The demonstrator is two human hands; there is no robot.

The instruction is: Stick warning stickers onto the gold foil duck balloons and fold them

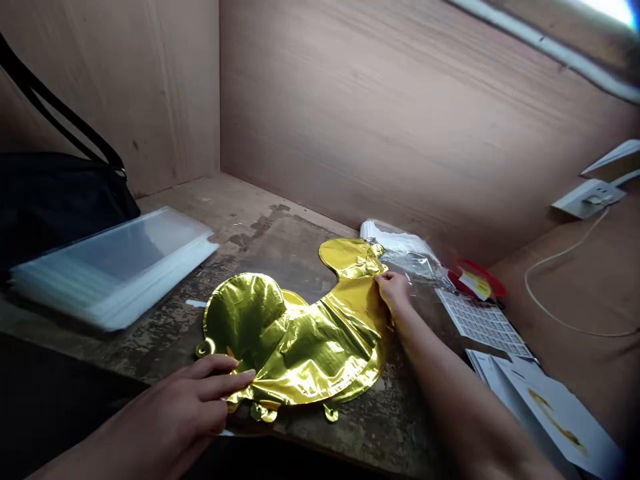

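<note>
**Bare forearms reach over a bench, both hands apart on a gold foil balloon (300, 347)**

Nearest the camera, the left hand (185, 393) lies at the balloon's lower edge, its fingers stretched across the foil. Whether it grips or only rests there, I cannot tell. Well apart from it, the right hand (394, 291) pinches the foil at the narrow upper part of the balloon.

Between the hands, the balloon lies flat and creased on a worn, stained wooden bench (260, 233), its rounded lobe toward the left hand and a smaller lobe just past the right hand. Small foil tabs stick out along its lower edge, and a curled tab (205, 347) sits just beyond the left hand's fingertips.

Further left of the left hand, a stack of clear plastic sleeves (115, 267) lies on the bench, with a black bag (55, 193) and its strap beyond it. Just past the right hand are crumpled clear packets (405, 261), then a red lid (475, 280) with a yellow label. To the right of that hand lie a sheet of small labels (480, 322) and printed papers (555, 413). Further right, a white cable (550, 293) runs from a wall socket (587, 198).
</note>
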